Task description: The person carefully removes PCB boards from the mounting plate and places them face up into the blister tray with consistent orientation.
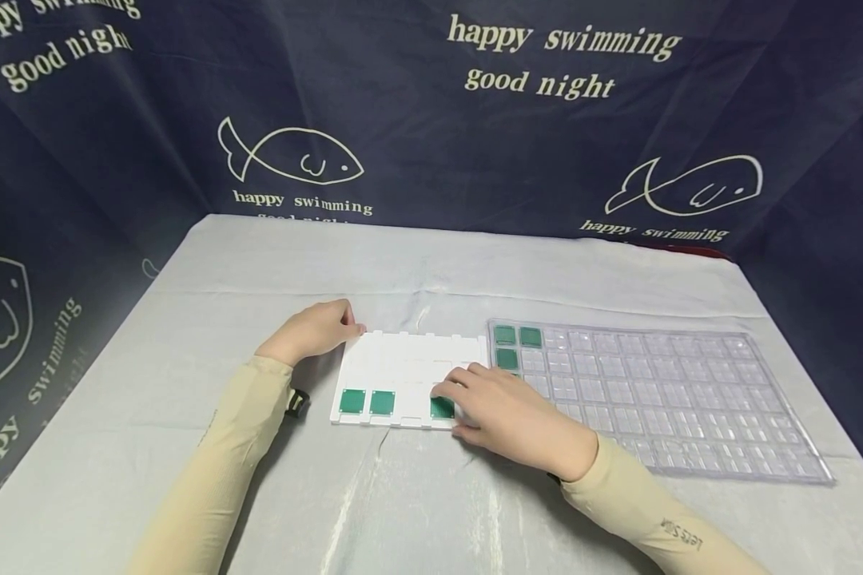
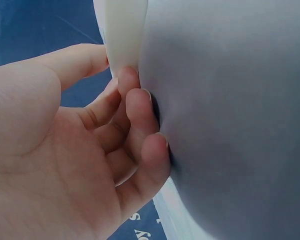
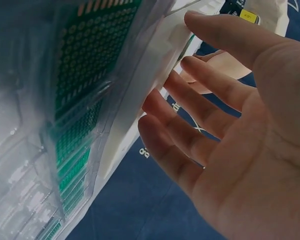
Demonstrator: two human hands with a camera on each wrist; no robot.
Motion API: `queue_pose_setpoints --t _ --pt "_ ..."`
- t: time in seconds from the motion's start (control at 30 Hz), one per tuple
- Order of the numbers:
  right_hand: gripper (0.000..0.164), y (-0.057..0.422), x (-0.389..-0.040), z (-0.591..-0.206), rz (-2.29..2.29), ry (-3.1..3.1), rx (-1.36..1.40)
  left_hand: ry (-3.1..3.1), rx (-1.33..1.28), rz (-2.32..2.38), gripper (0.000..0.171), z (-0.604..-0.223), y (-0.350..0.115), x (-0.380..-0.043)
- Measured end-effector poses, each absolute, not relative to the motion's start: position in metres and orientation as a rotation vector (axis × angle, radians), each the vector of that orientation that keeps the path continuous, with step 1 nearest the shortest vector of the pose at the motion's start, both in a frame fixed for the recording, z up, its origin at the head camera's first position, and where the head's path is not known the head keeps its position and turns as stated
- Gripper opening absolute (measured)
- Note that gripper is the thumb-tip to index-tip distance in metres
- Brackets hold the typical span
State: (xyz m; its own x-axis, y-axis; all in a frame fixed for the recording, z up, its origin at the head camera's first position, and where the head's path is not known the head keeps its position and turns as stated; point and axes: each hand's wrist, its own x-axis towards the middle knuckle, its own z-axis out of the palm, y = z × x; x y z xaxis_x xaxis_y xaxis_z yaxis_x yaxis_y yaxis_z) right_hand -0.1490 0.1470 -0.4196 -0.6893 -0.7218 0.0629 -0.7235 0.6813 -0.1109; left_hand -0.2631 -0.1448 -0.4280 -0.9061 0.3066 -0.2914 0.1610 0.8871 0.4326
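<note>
Navy curtains [image 1: 431, 144] lettered "happy swimming good night" stand on three sides of a cloth-covered table [image 1: 417, 511], like a makeshift work booth. Green perfboards [image 1: 352, 401] and a clear compartment tray [image 1: 654, 367] suggest electronics bench work.

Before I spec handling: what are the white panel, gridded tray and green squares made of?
White panel: probably plastic, matte; even white, notched edges.
Gridded tray: likely clear plastic, glossy; see-through, bright glints.
Green squares: look like circuit board, base unclear; rows of pale dots and coppery strips in the right wrist view.
</note>
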Motion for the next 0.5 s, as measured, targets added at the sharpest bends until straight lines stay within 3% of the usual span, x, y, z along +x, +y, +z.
queue_pose_setpoints --t 0.5 --pt "0.037 0.1457 -0.1500 -0.4194 0.216 -2.869 1.237 2.695 0.341 0.572 0.026 -0.4265 -0.1444 -0.2638"
